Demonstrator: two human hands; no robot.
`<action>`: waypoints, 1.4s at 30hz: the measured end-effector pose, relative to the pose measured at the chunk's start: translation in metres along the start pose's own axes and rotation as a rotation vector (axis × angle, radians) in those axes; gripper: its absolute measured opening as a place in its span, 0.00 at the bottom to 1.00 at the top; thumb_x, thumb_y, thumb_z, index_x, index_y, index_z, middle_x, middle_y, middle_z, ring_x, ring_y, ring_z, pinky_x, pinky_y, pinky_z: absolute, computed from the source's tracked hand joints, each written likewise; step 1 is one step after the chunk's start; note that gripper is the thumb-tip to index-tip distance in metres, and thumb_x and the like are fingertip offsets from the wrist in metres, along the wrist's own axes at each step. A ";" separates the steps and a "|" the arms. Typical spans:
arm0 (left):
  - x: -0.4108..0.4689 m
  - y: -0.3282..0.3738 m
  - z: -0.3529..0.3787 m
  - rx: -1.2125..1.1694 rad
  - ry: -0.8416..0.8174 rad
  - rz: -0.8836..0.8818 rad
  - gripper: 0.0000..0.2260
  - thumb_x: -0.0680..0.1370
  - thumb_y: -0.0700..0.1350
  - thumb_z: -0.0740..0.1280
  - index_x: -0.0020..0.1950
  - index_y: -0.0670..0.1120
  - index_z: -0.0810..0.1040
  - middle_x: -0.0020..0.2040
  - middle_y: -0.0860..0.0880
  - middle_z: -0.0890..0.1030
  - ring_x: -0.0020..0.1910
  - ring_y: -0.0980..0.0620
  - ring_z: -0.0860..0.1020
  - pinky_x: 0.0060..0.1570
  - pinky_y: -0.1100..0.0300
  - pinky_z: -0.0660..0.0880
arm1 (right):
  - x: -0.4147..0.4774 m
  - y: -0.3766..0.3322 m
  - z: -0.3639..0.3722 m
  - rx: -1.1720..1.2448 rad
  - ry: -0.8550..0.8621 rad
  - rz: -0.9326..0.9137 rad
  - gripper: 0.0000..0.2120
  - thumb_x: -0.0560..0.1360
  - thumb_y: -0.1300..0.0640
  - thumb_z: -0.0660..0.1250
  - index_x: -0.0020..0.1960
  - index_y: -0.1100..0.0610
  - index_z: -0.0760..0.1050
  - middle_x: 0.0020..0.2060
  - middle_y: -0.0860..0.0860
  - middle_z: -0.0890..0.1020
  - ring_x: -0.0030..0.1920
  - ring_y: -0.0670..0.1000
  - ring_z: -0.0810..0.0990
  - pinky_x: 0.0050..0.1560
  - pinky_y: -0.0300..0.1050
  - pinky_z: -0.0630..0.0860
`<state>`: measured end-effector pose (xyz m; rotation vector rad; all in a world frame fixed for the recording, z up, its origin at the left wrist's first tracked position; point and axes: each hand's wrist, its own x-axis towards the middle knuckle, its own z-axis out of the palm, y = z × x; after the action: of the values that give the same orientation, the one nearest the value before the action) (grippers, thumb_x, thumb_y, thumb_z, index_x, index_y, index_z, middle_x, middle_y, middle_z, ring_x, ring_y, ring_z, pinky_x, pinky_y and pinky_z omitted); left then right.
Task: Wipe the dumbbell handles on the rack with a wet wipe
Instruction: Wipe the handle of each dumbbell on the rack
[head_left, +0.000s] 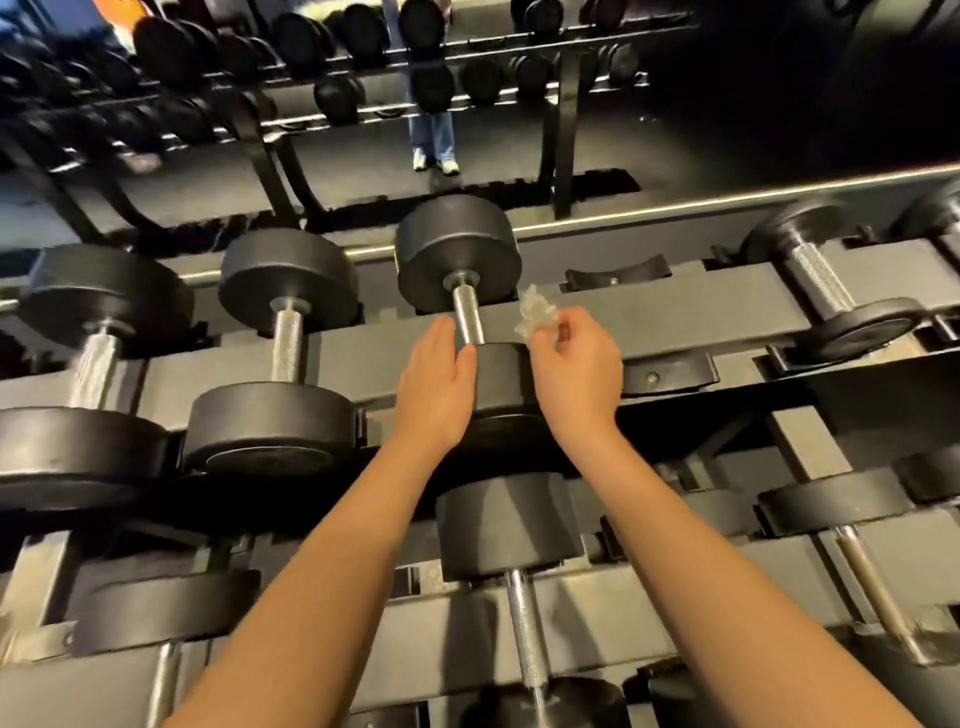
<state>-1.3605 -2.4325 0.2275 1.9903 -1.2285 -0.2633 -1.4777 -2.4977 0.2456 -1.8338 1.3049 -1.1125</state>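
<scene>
The knurled steel handle (467, 318) of the middle black dumbbell (457, 249) lies bare on the dark metal rack (675, 312), upper tier. My right hand (576, 369) pinches the crumpled white wet wipe (537, 313) just beside it; my left hand (436, 387), straight-fingered and empty, touches the near head. I'd wrap the wipe fully round the bar, then twist along it.

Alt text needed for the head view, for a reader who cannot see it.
A right hand pinches a crumpled wipe just right of the handle of a dumbbell on the rack, while the open left hand touches that dumbbell's near end. Other dumbbells sit alongside and on the shelf below.
</scene>
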 end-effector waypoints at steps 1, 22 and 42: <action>0.000 0.001 0.003 -0.013 0.035 0.002 0.17 0.80 0.50 0.51 0.63 0.46 0.70 0.60 0.47 0.75 0.59 0.50 0.72 0.64 0.53 0.68 | 0.010 0.000 0.014 -0.039 -0.015 -0.013 0.07 0.76 0.57 0.61 0.46 0.59 0.76 0.39 0.51 0.78 0.40 0.50 0.74 0.36 0.44 0.65; 0.048 -0.018 0.006 -0.192 0.014 -0.432 0.25 0.83 0.53 0.51 0.78 0.46 0.55 0.78 0.49 0.56 0.76 0.51 0.53 0.75 0.51 0.50 | 0.022 0.016 0.048 0.018 -0.130 0.148 0.09 0.75 0.57 0.63 0.36 0.55 0.69 0.32 0.54 0.75 0.37 0.56 0.73 0.35 0.46 0.66; 0.041 -0.016 0.003 -0.323 0.030 -0.383 0.23 0.83 0.50 0.54 0.77 0.44 0.59 0.76 0.48 0.61 0.75 0.52 0.57 0.74 0.56 0.53 | 0.102 0.005 0.083 -0.116 -0.516 0.267 0.08 0.71 0.63 0.68 0.35 0.54 0.74 0.27 0.48 0.71 0.34 0.50 0.70 0.33 0.40 0.66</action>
<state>-1.3303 -2.4646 0.2227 1.9186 -0.7218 -0.5801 -1.3896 -2.5951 0.2319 -1.7997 1.2651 -0.3917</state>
